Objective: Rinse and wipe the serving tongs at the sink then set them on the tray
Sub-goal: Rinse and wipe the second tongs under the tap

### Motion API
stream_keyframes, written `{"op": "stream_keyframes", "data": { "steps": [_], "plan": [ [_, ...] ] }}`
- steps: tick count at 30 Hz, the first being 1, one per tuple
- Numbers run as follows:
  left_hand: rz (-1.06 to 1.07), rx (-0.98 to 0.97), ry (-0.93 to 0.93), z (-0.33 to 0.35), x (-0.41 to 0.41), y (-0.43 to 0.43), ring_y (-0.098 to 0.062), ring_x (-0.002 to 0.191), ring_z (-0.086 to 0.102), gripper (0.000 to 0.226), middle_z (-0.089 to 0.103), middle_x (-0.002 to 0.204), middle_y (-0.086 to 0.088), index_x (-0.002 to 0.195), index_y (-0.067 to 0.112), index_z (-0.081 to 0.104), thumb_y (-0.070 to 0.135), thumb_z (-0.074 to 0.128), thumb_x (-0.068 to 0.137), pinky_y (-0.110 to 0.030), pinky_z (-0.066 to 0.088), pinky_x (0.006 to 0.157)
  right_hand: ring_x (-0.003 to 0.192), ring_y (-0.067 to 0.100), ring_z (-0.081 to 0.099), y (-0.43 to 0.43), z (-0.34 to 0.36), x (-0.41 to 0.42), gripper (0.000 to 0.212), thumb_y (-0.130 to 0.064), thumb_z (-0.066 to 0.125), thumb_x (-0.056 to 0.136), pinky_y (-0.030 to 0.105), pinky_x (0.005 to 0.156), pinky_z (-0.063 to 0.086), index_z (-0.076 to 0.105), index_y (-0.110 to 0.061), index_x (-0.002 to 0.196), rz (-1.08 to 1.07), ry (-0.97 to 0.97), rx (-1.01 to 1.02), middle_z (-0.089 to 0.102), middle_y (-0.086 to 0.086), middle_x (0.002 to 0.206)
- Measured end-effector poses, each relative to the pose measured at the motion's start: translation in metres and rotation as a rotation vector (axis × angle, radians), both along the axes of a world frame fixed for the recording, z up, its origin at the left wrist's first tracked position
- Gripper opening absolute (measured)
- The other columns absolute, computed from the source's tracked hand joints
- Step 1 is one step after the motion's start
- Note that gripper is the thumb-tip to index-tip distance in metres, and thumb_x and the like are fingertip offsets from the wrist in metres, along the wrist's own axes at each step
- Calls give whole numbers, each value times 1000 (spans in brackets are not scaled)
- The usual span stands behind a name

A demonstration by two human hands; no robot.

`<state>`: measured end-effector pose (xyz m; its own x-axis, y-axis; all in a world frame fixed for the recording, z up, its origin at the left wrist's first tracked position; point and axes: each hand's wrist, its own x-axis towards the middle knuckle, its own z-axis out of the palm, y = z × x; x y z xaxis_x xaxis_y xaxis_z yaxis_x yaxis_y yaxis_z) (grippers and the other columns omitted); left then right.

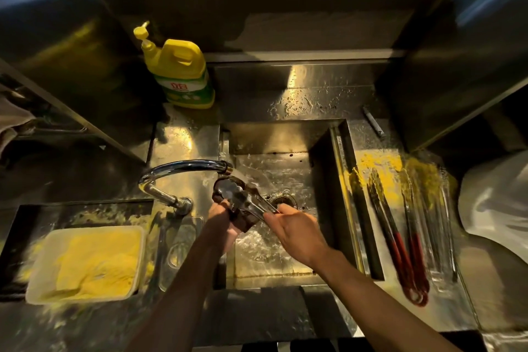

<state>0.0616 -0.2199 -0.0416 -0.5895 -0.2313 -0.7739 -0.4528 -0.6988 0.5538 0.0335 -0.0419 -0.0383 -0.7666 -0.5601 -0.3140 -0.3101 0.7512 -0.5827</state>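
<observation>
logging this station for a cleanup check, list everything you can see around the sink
held tongs: one, steel, under the tap's spout, over the sink
dark cloth: one, dark brown, wrapped round the held tongs
tap: one, chrome, left of the sink, water running
sink: one, steel, centre, wet
soap bottle: one, yellow with a green label, behind the sink to the left
tub: one, pale, holds yellow crumb, front left
red-handled tongs: two, it seems, steel and red, on the wet surface right of the sink
plain tongs: at least one, steel, right of the red-handled ones, blurred
left hand: holds the dark cloth
right hand: grips the held tongs' handles
</observation>
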Motion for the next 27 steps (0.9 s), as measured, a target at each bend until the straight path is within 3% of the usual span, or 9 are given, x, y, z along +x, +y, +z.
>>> {"op": "stream_keyframes", "data": {
  "steps": [3,5,14,17,19,21,23,25,27],
  "plan": [
    [-59,-173,-54,0,-2,2,-14,63,67,26,60,85,-18,88,3,57,11,40,105,-25,55,60,72,21,57,-5,6,1,60,-56,21,102,36,70,47,66,-20,84,66,24,-7,51,-2,85],
    [-40,-231,-108,3,-7,4,-20,65,64,24,59,84,-18,81,6,55,8,43,103,-32,56,71,72,23,57,-7,8,3,59,-56,21,102,36,68,47,65,-20,85,78,29,-36,55,2,82],
    [-212,-165,60,8,-5,-3,-18,69,69,16,67,90,-12,97,5,58,6,42,102,-26,58,54,69,17,53,-7,9,-11,55,-56,25,103,39,68,46,54,-25,68,66,-29,-73,48,-2,77],
    [-316,-362,150,5,-11,-20,-30,85,71,7,70,77,-4,93,4,63,9,59,95,-32,57,63,67,13,53,6,9,-22,52,-61,28,101,35,63,44,56,-27,74,89,-99,-52,53,-3,75],
    [-338,-420,155,4,-17,-26,-35,95,65,36,69,92,-12,103,-2,65,24,78,81,-45,56,82,67,12,53,10,13,-30,50,-61,29,101,32,61,41,57,-27,77,106,-102,-34,55,-3,73],
    [-262,-316,142,9,-15,-19,-36,97,65,43,66,101,-17,107,-1,63,30,77,81,-44,56,82,68,14,53,7,16,-33,52,-60,30,101,34,63,42,58,-22,79,110,-92,-50,55,-1,74],
    [-212,-138,49,15,-12,-6,-18,71,68,18,68,76,-10,85,7,61,22,69,89,-26,53,61,68,16,53,1,19,-29,52,-57,30,102,35,64,42,58,-19,79,97,-101,-92,54,1,72],
    [-303,12,88,14,-10,-1,-6,47,61,29,63,52,2,72,11,63,29,85,69,-18,47,47,67,17,52,-1,17,-25,53,-56,31,103,34,63,41,56,-19,75,94,-118,-99,53,2,71],
    [-386,-42,167,9,-10,-9,-13,64,65,21,65,62,3,88,11,63,22,78,78,-23,53,55,67,20,54,6,14,-25,56,-58,31,102,36,64,43,58,-17,75,83,-128,-103,56,5,72]
  ]
}}
